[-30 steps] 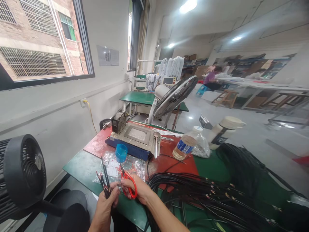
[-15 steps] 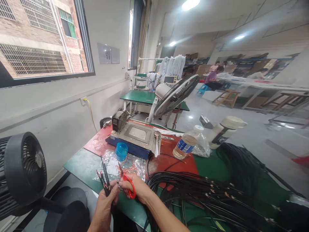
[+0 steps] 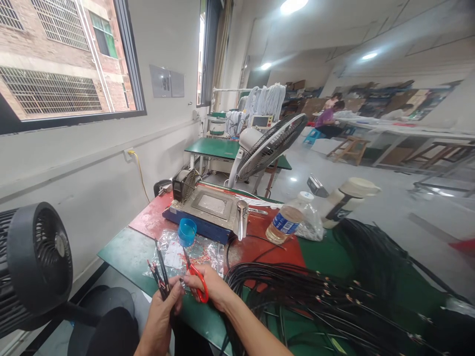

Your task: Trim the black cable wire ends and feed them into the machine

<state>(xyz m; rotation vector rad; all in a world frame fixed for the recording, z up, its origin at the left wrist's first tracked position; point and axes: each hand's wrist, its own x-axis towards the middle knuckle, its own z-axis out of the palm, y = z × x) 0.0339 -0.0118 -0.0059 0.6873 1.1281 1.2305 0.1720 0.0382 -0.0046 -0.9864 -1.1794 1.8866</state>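
Note:
My left hand (image 3: 163, 311) is closed around several black cables (image 3: 162, 269), whose ends point up and show thin red and dark wires. In my right hand (image 3: 213, 289) is a pair of scissors (image 3: 193, 270) with red handles, blades pointing up and away. The thumb and fingertips of that hand meet the left fingertips at a small wire end, too small to make out clearly. Just beyond the hands lies a clear plastic bag (image 3: 217, 253) with small red scraps (image 3: 202, 258) on it. A blue round cup (image 3: 186, 233) stands at its far edge.
A blue-based hot plate (image 3: 200, 225) with a metal spoon (image 3: 242, 220) sits behind the bag. To its right stand a labelled bottle (image 3: 284, 225) and a white jug (image 3: 347, 200). Black cables (image 3: 297, 284) cover the right side. A black fan (image 3: 40, 257) is at left.

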